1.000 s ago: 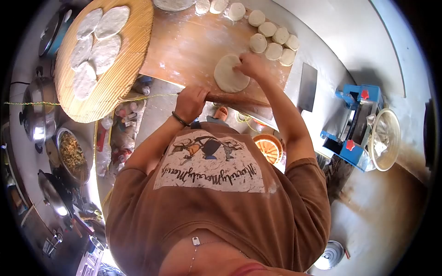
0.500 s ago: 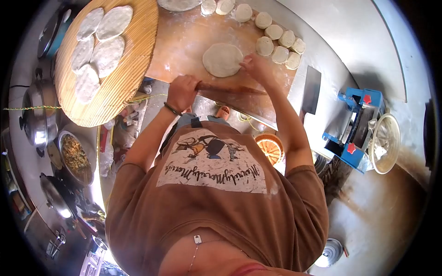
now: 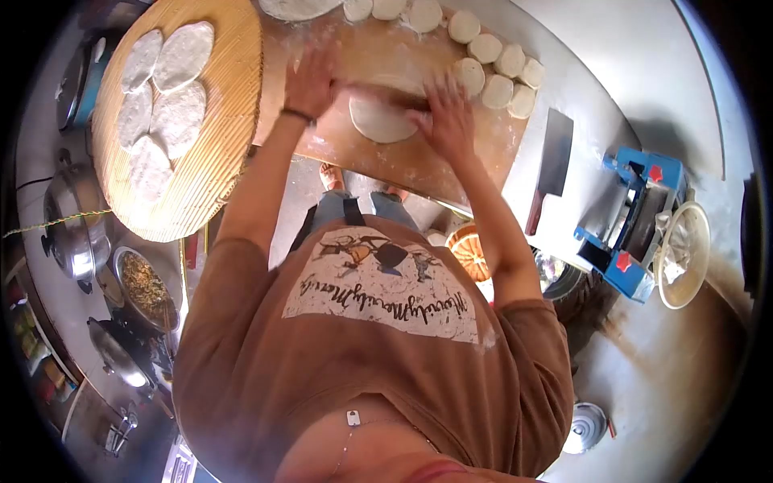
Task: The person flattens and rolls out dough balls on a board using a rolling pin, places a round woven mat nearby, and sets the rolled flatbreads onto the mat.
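Observation:
A wooden rolling pin [image 3: 378, 94] lies across a flat round of dough [image 3: 382, 125] on the floured board [image 3: 322, 129]. My left hand [image 3: 312, 79] rests over the pin's left end, blurred, its fingers pointing away from me. At the other end, my right hand [image 3: 448, 117] presses on the pin with stretched fingers, its thumb near the dough's right edge. Cut dough pieces [image 3: 485, 48] stand in rows along the board's far and right sides. Another flattened round [image 3: 299, 6] shows at the far edge.
On the left, a round woven tray [image 3: 221, 153] bears several flattened dough rounds. A cleaver [image 3: 555, 153] lies right of the board, beside a blue-framed roller machine [image 3: 636, 217] and a pale basket [image 3: 683, 256]. A bowl of chopped filling [image 3: 145, 288] and lidded pots stand at left.
The rolling pin has moved forward from the board's near edge onto the dough round. My left hand has gone forward with it. My right hand has left the dough's edge and spread over the pin.

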